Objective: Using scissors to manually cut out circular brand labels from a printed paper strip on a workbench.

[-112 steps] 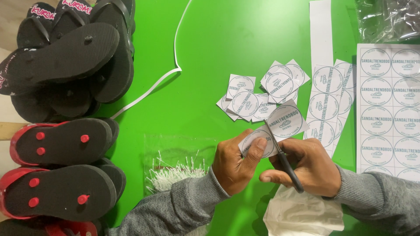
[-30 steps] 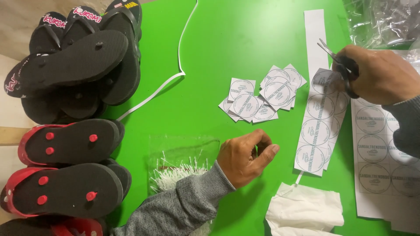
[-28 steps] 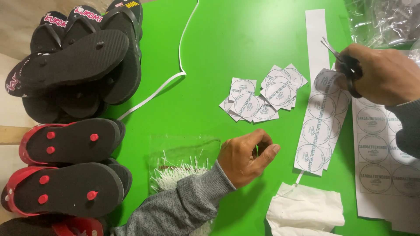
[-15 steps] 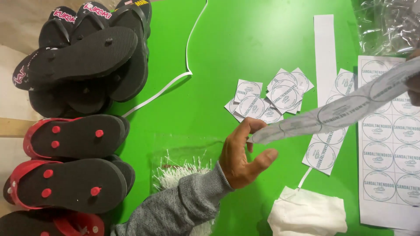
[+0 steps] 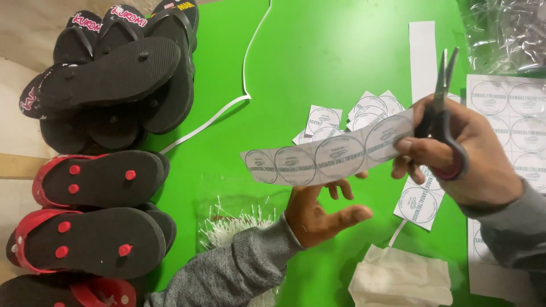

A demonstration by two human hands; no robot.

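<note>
Progress, judged from the table: you had a small pile of cut label squares [image 5: 347, 116] done, lying on the green table [image 5: 318, 51] just beyond the strip. Most was left: the strip of round labels [image 5: 327, 156] in hand showed four uncut circles, a short offcut strip [image 5: 421, 199] lay below your right hand, and the full label sheet [image 5: 512, 113] at the right edge looked untouched.

Right hand [image 5: 460, 156]: closed around the scissors [image 5: 441, 105], fingers through the handle loops, blades pointing away from you and nearly together. The same hand pinched the right end of the strip between thumb and fingertips, holding it level above the table.

Left hand [image 5: 318, 210]: open, palm up, fingers spread, held under the middle of the strip. It gripped nothing; I couldn't tell whether the fingertips touched the strip's lower edge.

Nearby: stacked black sandals [image 5: 114, 79] and red-strapped sandals [image 5: 96, 210] on the left, a clear bag of white plastic tag pins [image 5: 239, 222] by your left wrist, and a folded white cloth [image 5: 398, 278] near the bottom edge.
</note>
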